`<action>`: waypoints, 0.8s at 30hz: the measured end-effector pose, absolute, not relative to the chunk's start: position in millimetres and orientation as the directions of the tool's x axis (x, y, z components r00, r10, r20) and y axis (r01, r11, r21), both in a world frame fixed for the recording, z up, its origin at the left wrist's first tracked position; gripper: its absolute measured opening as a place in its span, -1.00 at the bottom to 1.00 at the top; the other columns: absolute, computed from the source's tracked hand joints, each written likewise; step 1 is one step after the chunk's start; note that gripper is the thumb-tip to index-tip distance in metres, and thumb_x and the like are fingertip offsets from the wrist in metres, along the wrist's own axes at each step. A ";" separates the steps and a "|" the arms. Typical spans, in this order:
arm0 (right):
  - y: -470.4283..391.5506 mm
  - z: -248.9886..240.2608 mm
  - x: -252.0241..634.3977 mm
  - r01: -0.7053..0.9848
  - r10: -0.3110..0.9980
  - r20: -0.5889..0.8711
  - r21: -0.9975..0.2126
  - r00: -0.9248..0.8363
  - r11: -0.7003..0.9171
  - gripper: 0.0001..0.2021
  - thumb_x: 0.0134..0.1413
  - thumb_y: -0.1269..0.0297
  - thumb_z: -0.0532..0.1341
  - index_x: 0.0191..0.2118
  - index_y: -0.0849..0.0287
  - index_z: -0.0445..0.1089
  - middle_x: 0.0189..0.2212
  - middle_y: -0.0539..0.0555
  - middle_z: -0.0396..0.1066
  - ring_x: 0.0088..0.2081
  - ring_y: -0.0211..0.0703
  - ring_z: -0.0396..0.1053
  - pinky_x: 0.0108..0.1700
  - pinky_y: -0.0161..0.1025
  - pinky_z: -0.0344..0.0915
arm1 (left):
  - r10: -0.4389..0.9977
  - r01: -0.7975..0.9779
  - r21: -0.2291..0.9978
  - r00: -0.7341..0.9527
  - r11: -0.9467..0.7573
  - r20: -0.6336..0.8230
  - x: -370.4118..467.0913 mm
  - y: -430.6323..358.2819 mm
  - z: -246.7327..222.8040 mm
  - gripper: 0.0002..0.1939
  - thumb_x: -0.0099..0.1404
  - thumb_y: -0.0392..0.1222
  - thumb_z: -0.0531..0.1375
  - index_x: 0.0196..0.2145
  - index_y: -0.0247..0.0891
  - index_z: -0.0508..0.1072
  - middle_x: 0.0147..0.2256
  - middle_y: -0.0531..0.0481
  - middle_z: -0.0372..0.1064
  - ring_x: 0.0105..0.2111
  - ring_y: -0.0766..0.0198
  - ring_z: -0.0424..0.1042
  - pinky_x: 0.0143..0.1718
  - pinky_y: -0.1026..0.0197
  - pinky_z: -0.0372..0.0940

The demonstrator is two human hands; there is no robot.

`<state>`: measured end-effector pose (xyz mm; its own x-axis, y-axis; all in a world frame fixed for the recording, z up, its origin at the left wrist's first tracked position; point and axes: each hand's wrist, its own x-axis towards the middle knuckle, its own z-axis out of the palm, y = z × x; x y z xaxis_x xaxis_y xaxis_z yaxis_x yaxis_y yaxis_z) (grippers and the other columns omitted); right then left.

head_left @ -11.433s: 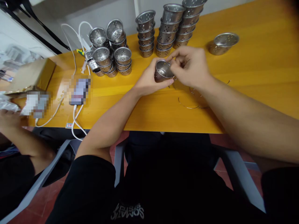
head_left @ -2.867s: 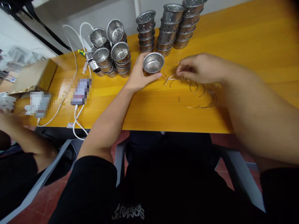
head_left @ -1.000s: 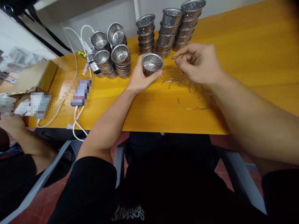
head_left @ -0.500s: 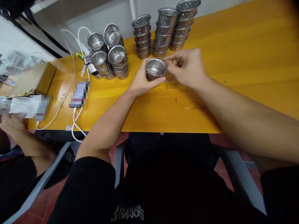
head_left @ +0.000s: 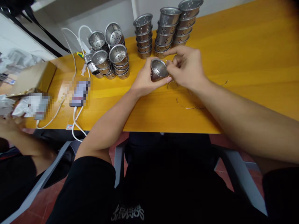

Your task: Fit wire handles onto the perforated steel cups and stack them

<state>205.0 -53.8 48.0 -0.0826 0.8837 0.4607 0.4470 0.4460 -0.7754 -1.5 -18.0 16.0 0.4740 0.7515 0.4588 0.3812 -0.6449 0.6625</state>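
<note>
My left hand [head_left: 143, 81] is wrapped round a small perforated metal cup [head_left: 159, 69], its mouth tilted up and toward the right. At the cup's right rim, my right hand [head_left: 184, 65] pinches with thumb and fingertips on what looks like a thin wire, mostly hidden by the fingers. The index finger stretches out above the rim. Below the right hand, several thin curved wires [head_left: 187, 107] lie on the table, partly covered by the forearm.
Perforated cups stand in tall stacks [head_left: 144, 37] behind my hands and in a shorter cluster [head_left: 118, 57] to the left. A phone [head_left: 80, 93] with white cables lies on the yellow table [head_left: 245, 62]. A cardboard box [head_left: 35, 77] and another person's arm [head_left: 25, 143] are at far left.
The cup has shifted slightly right and tipped further toward my right hand. My right fingers have closed in on its rim. The other person's hand has moved a little left.
</note>
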 end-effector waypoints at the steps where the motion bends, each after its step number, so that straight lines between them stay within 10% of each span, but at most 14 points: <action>1: -54.2 49.1 204.9 0.424 0.879 0.469 -0.780 -0.089 0.459 -0.73 0.32 0.04 0.46 0.01 0.04 0.64 -0.50 0.01 0.37 -0.46 -0.11 0.34 -0.23 -0.04 0.54 | 0.752 0.381 0.663 0.474 -0.644 0.458 -1.3 -18.0 15.8 0.00 0.19 0.54 0.41 0.31 -0.10 0.20 0.14 -0.15 0.47 0.13 0.02 0.58 0.32 -0.09 0.44; 9: -62.9 66.0 223.3 0.206 0.850 0.347 -0.869 -0.397 0.451 -0.47 0.20 -0.42 0.44 -0.11 -0.05 0.58 -0.45 0.01 0.43 -0.48 -0.14 0.32 -0.46 -0.13 0.34 | 0.686 0.229 0.725 0.587 -0.650 0.430 -14.4 -0.5 5.3 -0.21 0.37 0.59 0.19 0.22 -0.08 0.32 0.08 -0.03 0.47 0.11 0.11 0.58 0.29 -0.10 0.45; 24: -63.2 69.6 222.1 0.074 0.843 0.346 -0.909 -0.413 0.410 -0.32 -0.03 -0.47 0.55 -0.25 0.09 0.45 -0.48 0.02 0.42 -0.50 -0.18 0.34 -0.45 -0.17 0.32 | 0.635 0.297 0.603 0.603 -0.740 0.483 -14.2 3.7 -3.1 -0.23 0.41 0.27 0.32 0.36 -0.13 0.18 0.24 -0.16 0.39 0.29 0.01 0.51 0.40 -0.14 0.42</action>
<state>222.1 -63.2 69.6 -0.4128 0.8426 0.3460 0.0740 0.4096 -0.9093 -14.2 3.7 -3.1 0.6032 0.6350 0.4827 0.2970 -0.7404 0.6029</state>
